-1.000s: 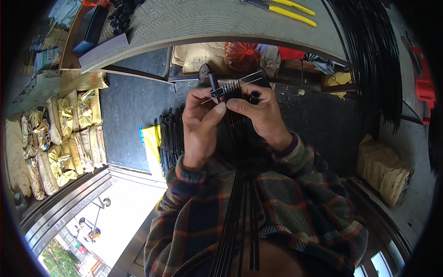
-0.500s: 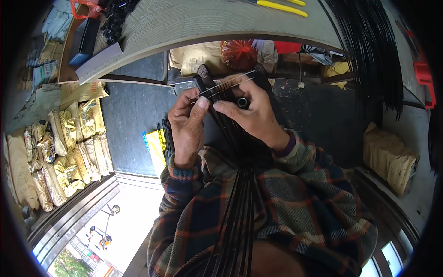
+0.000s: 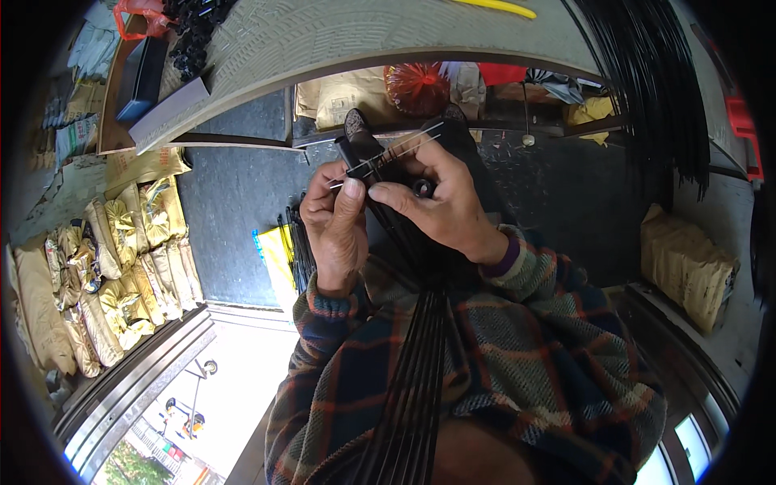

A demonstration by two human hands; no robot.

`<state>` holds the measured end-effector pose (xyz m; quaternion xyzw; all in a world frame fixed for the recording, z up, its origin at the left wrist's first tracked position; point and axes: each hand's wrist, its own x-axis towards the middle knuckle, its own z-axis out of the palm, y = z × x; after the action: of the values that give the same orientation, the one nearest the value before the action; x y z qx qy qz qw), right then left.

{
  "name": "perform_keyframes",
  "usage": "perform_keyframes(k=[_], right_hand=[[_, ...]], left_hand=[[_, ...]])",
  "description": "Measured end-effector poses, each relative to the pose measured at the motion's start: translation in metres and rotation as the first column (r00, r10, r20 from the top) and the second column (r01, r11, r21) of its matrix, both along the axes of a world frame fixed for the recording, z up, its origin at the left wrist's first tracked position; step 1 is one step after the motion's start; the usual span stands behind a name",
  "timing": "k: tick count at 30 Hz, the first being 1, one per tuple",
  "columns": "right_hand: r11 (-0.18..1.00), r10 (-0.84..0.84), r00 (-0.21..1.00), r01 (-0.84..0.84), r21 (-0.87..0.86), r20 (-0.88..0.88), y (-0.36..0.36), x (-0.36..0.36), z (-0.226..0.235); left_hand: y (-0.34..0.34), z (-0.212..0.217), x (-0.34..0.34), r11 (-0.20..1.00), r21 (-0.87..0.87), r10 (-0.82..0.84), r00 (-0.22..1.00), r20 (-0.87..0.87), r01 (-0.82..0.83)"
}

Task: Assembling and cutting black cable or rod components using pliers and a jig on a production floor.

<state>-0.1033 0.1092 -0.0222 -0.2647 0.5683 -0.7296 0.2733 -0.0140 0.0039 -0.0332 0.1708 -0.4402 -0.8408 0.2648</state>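
My left hand (image 3: 338,222) is closed, thumb and fingers pinching near the left ends of two thin metal wires (image 3: 432,134). A dark tube (image 3: 346,151) stands up just beyond those fingertips. Opposite it, my right hand (image 3: 444,198) curls around a row of thin black rods (image 3: 391,218) whose far ends meet the wires. Its thumb points toward the left thumb, and its fingertips are partly hidden. Beside the right palm shows a round, hollow dark end (image 3: 423,187). The rods run back over my lap as a long black bundle (image 3: 416,347).
A worktop (image 3: 356,40) crosses ahead, with a yellow handle (image 3: 501,8) and hanging black rods (image 3: 655,97). Wrapped packages (image 3: 121,267) line the left. More black rods (image 3: 299,242) stand by a yellow bag (image 3: 277,255). A brown paper package (image 3: 687,263) is at right.
Both hands stay close together with the same pieces. My left hand has shifted slightly right, and the wires have tilted a little. The whole view has moved slightly.
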Motion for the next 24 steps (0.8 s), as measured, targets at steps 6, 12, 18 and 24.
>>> perform_keyframes(k=[6,12,18,24], right_hand=[[0.981,0.191,0.976,-0.189,-0.032,0.101,0.001,-0.009,-0.007],[0.996,0.088,0.996,-0.089,-0.03,-0.029,0.001,-0.001,-0.002],[0.988,0.154,0.988,-0.154,0.003,0.029,-0.001,-0.005,-0.008],[0.98,0.198,0.969,-0.201,0.008,0.147,-0.005,-0.009,-0.015]], left_hand=[[0.002,-0.001,0.001,0.998,-0.032,0.058,0.998,0.022,-0.057],[0.005,0.001,0.001,0.997,-0.058,0.048,0.999,0.001,-0.048],[0.009,-0.01,0.002,0.988,-0.008,0.152,0.988,0.009,-0.152],[0.018,-0.019,-0.006,0.977,-0.012,0.211,0.976,-0.055,-0.211]])
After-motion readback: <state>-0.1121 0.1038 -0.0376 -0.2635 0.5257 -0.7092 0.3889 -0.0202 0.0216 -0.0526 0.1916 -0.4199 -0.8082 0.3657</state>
